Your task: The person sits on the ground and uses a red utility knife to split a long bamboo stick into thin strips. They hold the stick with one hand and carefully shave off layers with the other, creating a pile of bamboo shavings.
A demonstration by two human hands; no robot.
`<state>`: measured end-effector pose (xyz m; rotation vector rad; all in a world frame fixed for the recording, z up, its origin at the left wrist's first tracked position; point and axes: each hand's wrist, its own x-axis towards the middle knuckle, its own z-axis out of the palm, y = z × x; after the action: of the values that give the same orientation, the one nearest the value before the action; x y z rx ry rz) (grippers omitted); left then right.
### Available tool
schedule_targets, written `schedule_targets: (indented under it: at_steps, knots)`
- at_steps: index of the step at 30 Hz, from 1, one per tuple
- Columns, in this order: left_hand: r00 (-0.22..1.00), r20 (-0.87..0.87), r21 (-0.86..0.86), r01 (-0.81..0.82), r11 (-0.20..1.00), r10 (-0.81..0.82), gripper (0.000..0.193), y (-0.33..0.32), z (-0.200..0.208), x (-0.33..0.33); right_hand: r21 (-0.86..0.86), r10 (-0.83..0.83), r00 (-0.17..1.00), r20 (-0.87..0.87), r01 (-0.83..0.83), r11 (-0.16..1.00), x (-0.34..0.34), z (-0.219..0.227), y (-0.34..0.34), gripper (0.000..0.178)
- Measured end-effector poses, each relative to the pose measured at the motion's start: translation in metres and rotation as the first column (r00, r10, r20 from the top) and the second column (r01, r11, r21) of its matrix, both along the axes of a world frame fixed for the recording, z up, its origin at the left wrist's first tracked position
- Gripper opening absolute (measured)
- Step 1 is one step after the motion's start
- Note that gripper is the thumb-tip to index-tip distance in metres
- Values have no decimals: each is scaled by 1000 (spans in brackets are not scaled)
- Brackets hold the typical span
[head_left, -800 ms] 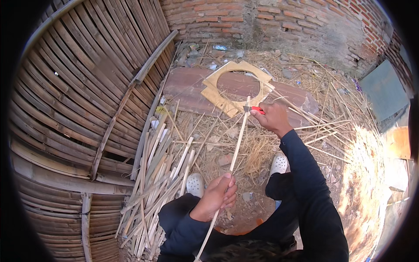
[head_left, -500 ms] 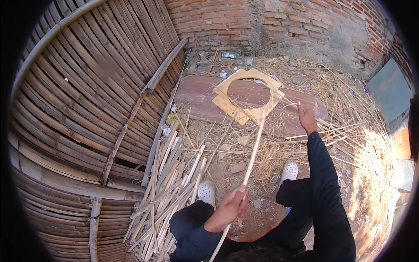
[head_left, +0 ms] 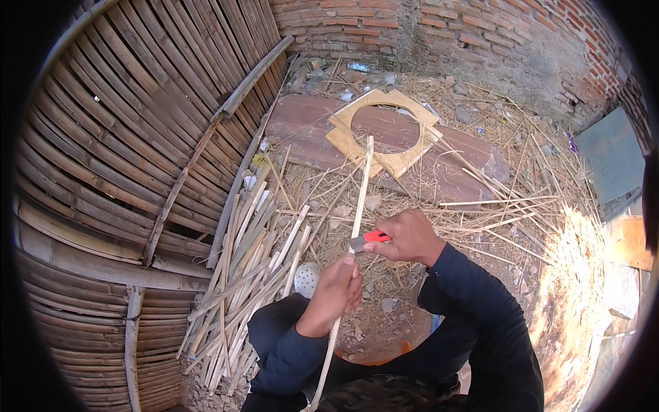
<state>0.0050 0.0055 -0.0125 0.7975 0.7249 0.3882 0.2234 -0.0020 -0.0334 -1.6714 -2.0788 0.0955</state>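
A long pale bamboo strip (head_left: 364, 182) runs upright and slightly slanted in front of me. My left hand (head_left: 335, 292) is closed around it, with the thumb lying along the strip. Just above that thumb, my right hand (head_left: 410, 235) grips a knife with a red handle (head_left: 375, 236). Its short grey blade lies against the strip, close to my left thumb. Beyond the strip's upper end, a yellowish wooden board with a round hole (head_left: 341, 139) rests on a reddish-brown plank (head_left: 302, 123).
Cut bamboo strips are heaped (head_left: 240, 275) by my left leg. A slatted bamboo wall (head_left: 123, 137) stands at left, a brick wall (head_left: 357, 31) behind. Thin sticks (head_left: 504, 206) and shavings cover the ground at right. A grey-green panel (head_left: 611, 154) leans at far right.
My right hand has come back from beside the holed board to the strip, and the red-handled knife now shows in it. My left hand has moved slightly up and left with the strip.
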Motion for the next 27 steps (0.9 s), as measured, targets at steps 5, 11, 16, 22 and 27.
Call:
schedule_targets:
  at_steps: [5, 11, 16, 22, 27]
  knots:
    - [1000, 31, -73, 5, 997, -3, 29, 4, 7, -2, 77, 12, 999, -31, -10, 997, -6, -4, -2, 51]
    - [998, 65, -143, 17, 990, -7, 30, 3, 8, -4, 186, -35, 997, 67, 22, 982, 8, -5, 11, 54]
    - [997, 62, -147, 57, 987, -48, 31, 2, 7, -2, 186, -147, 988, 38, 138, 973, 20, -6, 20, 57]
    - [983, 20, -93, 183, 979, -182, 32, -11, 7, 2, 184, -462, 885, 50, 447, 876, 90, -10, 31, 60]
    - [981, -3, 23, 192, 981, -192, 33, -8, 3, 8, 10, -401, 884, -241, 416, 909, 95, -24, 43, 65]
